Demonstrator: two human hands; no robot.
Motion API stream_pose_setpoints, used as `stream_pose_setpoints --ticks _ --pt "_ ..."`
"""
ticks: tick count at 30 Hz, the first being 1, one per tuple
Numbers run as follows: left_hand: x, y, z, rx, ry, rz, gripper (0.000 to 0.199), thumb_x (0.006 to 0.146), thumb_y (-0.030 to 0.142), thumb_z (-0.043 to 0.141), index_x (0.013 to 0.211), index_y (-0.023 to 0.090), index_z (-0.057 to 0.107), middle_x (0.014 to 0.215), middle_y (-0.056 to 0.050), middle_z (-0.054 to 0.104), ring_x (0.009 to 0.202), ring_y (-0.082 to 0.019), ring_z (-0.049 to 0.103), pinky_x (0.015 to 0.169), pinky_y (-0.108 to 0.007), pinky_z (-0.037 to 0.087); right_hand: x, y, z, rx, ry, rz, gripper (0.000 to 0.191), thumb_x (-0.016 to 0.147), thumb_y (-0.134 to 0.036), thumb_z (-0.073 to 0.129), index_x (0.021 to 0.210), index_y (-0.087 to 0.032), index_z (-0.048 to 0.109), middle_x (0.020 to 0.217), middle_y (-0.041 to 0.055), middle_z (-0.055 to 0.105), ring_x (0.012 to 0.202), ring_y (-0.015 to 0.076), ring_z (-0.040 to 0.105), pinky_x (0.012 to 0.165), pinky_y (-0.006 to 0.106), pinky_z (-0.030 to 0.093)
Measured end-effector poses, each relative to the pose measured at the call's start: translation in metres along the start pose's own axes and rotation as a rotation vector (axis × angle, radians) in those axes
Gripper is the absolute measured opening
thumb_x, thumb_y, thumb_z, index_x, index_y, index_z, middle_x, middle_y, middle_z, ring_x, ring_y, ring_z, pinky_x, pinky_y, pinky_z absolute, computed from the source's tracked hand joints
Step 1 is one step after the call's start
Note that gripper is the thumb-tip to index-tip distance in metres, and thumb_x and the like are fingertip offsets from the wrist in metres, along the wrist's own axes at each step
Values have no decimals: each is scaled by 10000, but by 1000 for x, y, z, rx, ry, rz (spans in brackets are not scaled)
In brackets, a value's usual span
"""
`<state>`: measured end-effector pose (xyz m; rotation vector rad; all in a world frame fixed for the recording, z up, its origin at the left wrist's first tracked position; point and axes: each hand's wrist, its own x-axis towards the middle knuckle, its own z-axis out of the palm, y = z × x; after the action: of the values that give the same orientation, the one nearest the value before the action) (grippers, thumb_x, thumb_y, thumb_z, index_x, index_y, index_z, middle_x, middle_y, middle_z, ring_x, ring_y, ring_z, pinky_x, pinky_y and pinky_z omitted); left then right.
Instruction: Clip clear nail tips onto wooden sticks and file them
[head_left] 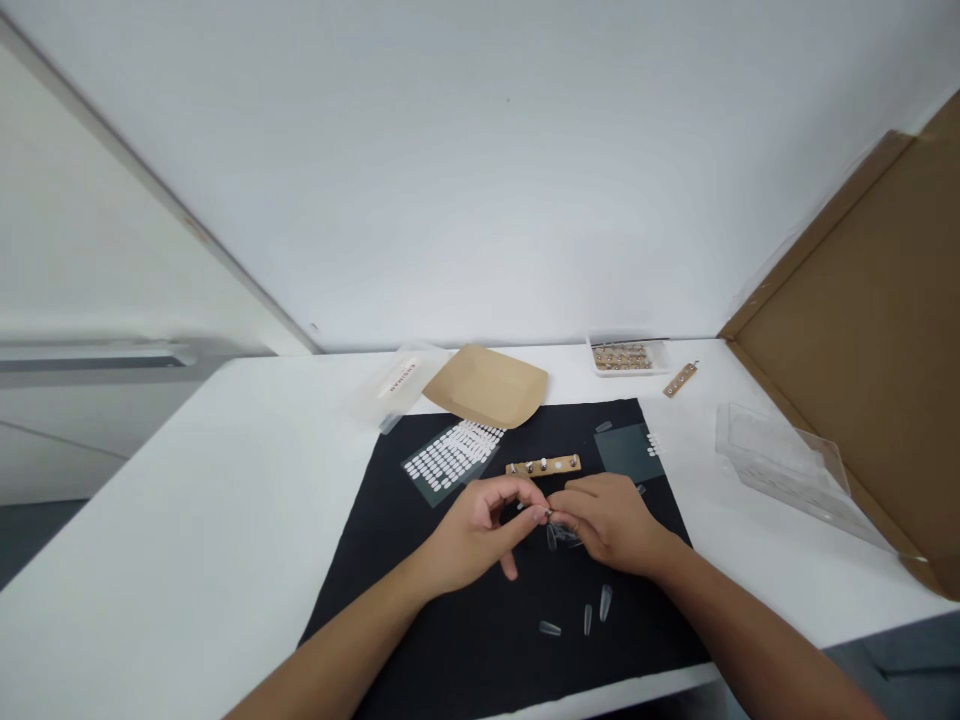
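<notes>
Over the black mat, my left hand pinches something tiny and metallic between thumb and index finger, its other fingers apart. My right hand meets it from the right, fingertips closed at the same small piece, which is too small to name. Clear nail tips lie partly hidden just below the fingertips. Behind the hands sits a brown strip with metal studs. A sheet of white oval stickers is behind my left hand. Nearer the front edge lie loose clear nail tips.
A brown paper tray and a plastic bag are at the back. Behind to the right are a small white box and another studded strip. A clear plastic case stands right, beside a cardboard box.
</notes>
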<state>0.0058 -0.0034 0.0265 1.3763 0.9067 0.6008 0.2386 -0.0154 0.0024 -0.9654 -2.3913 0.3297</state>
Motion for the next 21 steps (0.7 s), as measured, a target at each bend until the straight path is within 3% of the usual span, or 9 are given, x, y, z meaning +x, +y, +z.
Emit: stream_pose_setpoints --ticks 6,10,17,21 --pt "-1 -1 -3 -29 -91 -20 397 935 544 700 967 148 702 914 -41 605 690 -131 610 455 -226 621 1 3 2 -121 16 -39 272 1098 -321 510 926 -238 704 700 -19 604 630 145 482 595 321 232" --pt "-3 -1 -6 78 -94 35 326 986 487 646 973 165 695 1008 -54 611 698 -122 616 496 -234 620 0 4 1 -168 1 -60 222 1076 -290 548 927 -241 705 709 -20 594 640 147 464 601 327 217" --pt "-4 8 -7 499 -12 408 206 1063 294 507 1011 193 679 953 -67 622 785 -149 597 633 -238 526 1 5 0 -196 -25 -47 179 1079 -290 560 1002 -244 715 717 -14 620 662 149 510 596 312 235" --pt "-4 5 -7 577 51 478 184 1062 240 494 1012 202 666 951 -67 621 796 -155 584 651 -247 504 2 1 -1 -133 -27 -26 205 1095 -315 527 1042 -238 709 781 -7 688 691 152 582 621 294 319"
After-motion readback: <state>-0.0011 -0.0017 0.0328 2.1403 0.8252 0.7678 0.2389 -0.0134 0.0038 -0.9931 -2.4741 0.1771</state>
